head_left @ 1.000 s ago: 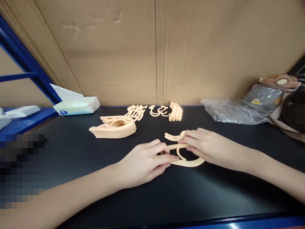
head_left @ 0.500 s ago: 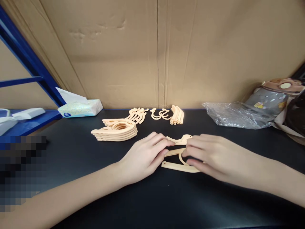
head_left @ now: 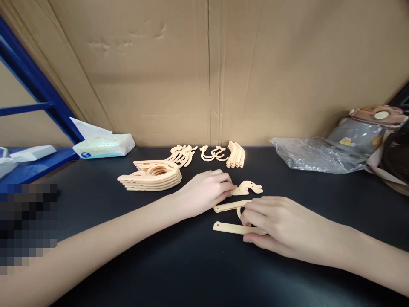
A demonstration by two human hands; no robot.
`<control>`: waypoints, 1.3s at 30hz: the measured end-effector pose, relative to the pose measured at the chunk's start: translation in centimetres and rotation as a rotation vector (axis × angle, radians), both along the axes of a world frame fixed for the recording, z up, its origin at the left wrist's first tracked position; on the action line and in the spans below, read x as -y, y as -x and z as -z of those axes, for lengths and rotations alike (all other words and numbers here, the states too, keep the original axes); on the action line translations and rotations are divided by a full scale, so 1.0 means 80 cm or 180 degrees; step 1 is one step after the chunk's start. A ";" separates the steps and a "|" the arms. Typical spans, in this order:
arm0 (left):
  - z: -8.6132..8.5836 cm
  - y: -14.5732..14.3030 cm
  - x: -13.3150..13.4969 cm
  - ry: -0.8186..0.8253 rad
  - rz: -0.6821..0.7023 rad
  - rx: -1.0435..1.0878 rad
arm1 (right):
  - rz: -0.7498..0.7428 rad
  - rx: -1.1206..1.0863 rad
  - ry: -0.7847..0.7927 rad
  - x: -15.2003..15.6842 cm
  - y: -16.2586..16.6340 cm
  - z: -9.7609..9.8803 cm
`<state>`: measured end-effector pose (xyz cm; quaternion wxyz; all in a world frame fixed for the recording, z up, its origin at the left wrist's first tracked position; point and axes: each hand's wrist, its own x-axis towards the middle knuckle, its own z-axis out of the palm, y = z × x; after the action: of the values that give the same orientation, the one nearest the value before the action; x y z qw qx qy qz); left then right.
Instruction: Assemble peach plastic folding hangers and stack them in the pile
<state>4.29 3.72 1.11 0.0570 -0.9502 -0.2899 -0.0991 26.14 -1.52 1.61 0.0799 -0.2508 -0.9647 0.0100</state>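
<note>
My left hand is closed, fingertips pinching the left end of a cream plastic hanger hook that lies on the black tabletop. Nearer to me, my right hand curls its thumb and fingers round the right side of a cream folding-hanger piece. Two arms of that piece show: an upper arm and a lower arm with a hole at its end. Part of a curved inner bar appears between them. The fingers of my right hand hide the rest of the piece.
A stack of cream hanger pieces lies left of my hands. Behind it are loose hooks, more hooks and a bundle of straight arms. A tissue pack, clear plastic bag and bottle stand farther out.
My left hand has moved slightly back, off the nearer piece. My right hand has drawn closer to me, uncovering the hook's curved end and staying on the nearer hanger piece.
</note>
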 end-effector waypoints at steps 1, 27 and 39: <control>0.000 0.000 0.001 -0.0046 -0.0014 -0.0046 | 0.0013 -0.0020 0.0050 0.000 0.000 0.000; -0.025 0.014 0.032 0.0097 -0.0718 -0.0025 | -0.0109 -0.0377 -0.0040 0.007 0.003 0.007; -0.005 0.052 0.087 0.0155 -0.0477 0.0800 | -0.0243 -0.0652 -0.0262 0.013 0.008 0.018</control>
<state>0.12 -3.26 1.54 0.0044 -0.9071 -0.3672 -0.2056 25.54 -2.59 0.21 0.1878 -0.2080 -0.9599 -0.0010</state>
